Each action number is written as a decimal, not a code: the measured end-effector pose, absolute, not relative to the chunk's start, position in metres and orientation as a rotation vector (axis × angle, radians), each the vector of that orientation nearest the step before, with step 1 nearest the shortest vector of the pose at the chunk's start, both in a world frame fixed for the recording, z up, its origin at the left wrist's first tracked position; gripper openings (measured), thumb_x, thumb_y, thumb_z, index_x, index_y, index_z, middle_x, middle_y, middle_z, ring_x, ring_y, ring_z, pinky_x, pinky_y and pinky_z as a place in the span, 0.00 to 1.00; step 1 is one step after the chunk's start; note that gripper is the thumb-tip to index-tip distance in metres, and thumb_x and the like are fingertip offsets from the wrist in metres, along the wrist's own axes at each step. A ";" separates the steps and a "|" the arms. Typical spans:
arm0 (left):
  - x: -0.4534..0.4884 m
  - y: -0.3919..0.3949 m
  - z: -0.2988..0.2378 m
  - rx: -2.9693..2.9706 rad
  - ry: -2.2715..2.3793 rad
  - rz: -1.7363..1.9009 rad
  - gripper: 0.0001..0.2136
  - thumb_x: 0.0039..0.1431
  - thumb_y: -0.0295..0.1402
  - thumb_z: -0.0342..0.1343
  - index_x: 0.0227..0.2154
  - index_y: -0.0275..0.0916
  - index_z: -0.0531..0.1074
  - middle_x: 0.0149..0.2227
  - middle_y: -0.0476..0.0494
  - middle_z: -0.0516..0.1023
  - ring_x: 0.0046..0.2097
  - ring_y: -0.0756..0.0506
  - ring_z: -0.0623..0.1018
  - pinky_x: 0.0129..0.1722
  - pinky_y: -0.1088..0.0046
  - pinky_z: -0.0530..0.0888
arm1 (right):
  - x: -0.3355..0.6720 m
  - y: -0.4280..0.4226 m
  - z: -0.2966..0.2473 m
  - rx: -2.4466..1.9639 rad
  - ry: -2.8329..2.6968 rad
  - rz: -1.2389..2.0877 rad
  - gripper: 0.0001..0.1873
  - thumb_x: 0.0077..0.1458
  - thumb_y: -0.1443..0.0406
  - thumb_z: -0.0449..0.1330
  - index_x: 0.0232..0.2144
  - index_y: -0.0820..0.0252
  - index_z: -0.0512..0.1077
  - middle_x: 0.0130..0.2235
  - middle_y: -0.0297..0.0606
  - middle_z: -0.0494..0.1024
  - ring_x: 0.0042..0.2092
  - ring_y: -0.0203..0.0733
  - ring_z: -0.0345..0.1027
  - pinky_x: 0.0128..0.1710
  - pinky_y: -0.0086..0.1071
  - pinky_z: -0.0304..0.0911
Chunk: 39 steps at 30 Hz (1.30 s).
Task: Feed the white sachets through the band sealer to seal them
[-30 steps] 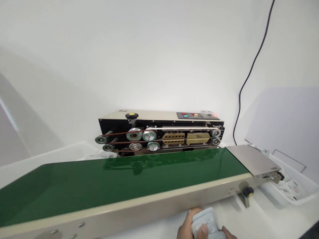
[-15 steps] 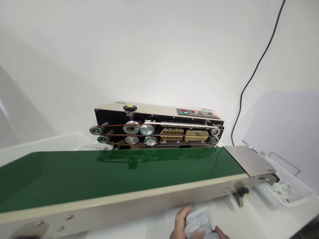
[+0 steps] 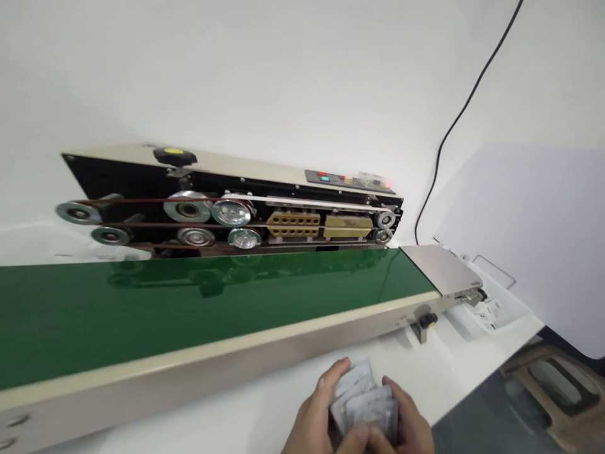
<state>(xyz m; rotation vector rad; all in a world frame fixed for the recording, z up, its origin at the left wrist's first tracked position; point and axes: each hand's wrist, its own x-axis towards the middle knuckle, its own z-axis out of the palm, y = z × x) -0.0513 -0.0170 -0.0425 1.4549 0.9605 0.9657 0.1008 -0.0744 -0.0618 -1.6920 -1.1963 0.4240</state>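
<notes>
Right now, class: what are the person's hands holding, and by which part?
The left hand and right hand together grip a fanned stack of flat white printed pouches by its two side edges, thumbs over the near face.

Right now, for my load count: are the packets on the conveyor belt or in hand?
In hand: the white packets sit between left hand and right hand, off the green conveyor belt.

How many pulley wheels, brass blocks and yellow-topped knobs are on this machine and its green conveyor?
Pulley wheels: 8
Brass blocks: 2
Yellow-topped knobs: 2
Total: 12
</notes>
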 end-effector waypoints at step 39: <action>-0.044 -0.003 -0.014 1.517 0.997 0.797 0.30 0.45 0.27 0.60 0.54 0.42 0.59 0.42 0.47 0.75 0.44 0.45 0.75 0.43 0.69 0.72 | 0.106 -0.064 -0.036 -1.378 -0.933 0.735 0.07 0.47 0.61 0.64 0.28 0.58 0.73 0.35 0.38 0.74 0.38 0.41 0.68 0.38 0.35 0.65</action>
